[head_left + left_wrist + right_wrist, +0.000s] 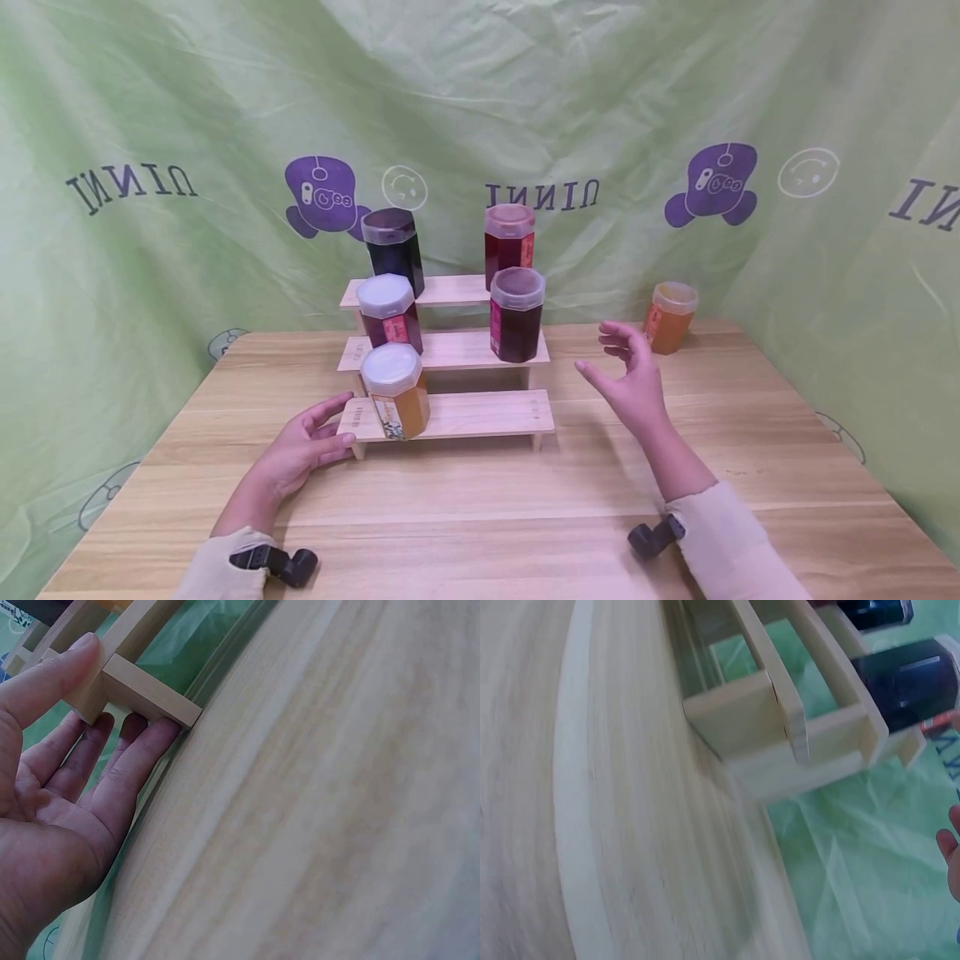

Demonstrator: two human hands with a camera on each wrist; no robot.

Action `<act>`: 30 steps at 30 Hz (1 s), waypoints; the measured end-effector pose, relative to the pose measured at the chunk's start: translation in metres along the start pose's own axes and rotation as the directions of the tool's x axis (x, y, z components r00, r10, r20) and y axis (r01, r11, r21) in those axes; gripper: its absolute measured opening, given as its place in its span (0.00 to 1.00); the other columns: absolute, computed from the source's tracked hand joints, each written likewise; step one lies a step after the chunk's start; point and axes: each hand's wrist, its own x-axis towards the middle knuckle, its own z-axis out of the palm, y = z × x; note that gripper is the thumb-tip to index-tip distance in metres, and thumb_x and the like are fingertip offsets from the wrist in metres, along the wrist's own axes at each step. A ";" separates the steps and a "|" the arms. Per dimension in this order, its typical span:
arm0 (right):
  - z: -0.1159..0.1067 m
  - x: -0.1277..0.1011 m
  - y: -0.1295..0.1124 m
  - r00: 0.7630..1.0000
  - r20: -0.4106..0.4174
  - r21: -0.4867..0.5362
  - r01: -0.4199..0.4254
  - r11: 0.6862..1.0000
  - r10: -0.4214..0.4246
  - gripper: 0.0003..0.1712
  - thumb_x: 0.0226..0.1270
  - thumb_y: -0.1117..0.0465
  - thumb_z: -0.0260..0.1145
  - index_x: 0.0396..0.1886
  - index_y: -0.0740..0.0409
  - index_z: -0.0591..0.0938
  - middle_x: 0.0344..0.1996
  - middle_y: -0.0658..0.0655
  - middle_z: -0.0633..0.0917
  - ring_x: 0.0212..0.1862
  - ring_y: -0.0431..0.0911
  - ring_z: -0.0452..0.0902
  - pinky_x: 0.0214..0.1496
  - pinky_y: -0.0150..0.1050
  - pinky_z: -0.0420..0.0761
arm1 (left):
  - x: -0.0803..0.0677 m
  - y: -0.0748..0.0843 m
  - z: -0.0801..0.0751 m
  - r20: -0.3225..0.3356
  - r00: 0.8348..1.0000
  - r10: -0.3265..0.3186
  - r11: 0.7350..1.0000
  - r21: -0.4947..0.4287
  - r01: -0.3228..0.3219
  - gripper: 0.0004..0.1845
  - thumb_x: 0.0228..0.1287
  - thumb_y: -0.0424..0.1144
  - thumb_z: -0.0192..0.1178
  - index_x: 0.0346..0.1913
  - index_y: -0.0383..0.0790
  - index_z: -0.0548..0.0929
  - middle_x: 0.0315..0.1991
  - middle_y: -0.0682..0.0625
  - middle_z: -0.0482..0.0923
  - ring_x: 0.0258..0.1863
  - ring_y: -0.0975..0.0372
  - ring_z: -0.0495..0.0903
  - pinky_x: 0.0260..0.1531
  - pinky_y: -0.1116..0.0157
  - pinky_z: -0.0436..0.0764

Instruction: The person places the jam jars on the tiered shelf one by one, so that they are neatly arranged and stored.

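A three-step wooden display rack (483, 412) stands on the table with several lidded jars on it. At the left end of its lowest step, my left hand (296, 450) holds the board. In the left wrist view the thumb (56, 679) lies against the board while the fingers reach under it beside the leg (150, 691). My right hand (633, 383) hovers to the right of the rack, fingers parted and holding nothing. Just beyond it stands an orange jar (671, 321) on the table. On the lowest step, near the left hand, sits a yellow-orange jar (405, 404) with a white lid.
The middle step carries a white-lidded dark red jar (390, 321) at left and a dark purple jar (517, 325) at right. Above them stand a near-black jar (397, 254) and a red jar (510, 250). A green printed cloth (465, 100) hangs behind the wooden table (450, 517).
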 end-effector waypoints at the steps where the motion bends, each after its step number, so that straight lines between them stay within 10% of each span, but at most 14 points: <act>1: -0.002 0.000 0.002 1.000 -0.007 -0.005 -0.005 1.000 0.005 0.33 0.43 0.72 0.70 0.52 0.70 0.68 0.48 0.60 0.73 0.49 0.57 0.68 0.53 0.51 0.71 | 0.000 0.000 0.000 -0.002 1.000 -0.001 1.000 -0.001 0.001 0.40 0.51 0.24 0.58 0.67 0.36 0.51 0.62 0.39 0.53 0.47 0.57 0.75 0.45 0.53 0.76; 19: -0.034 0.012 0.057 0.988 -0.132 -0.060 -0.095 0.994 0.086 0.45 0.41 0.64 0.74 0.62 0.46 0.65 0.58 0.49 0.69 0.54 0.43 0.66 0.56 0.33 0.70 | 0.000 0.001 0.000 -0.003 1.000 -0.008 1.000 -0.003 0.008 0.40 0.52 0.24 0.58 0.67 0.36 0.51 0.64 0.36 0.48 0.47 0.57 0.75 0.45 0.53 0.77; 30: -0.055 0.013 0.068 0.960 -0.144 -0.094 -0.257 0.962 0.242 0.51 0.42 0.57 0.74 0.66 0.42 0.57 0.62 0.55 0.63 0.61 0.48 0.60 0.64 0.43 0.61 | 0.000 0.000 0.000 0.008 1.000 0.007 1.000 -0.001 -0.007 0.40 0.52 0.24 0.58 0.67 0.36 0.50 0.62 0.40 0.55 0.48 0.57 0.75 0.46 0.52 0.76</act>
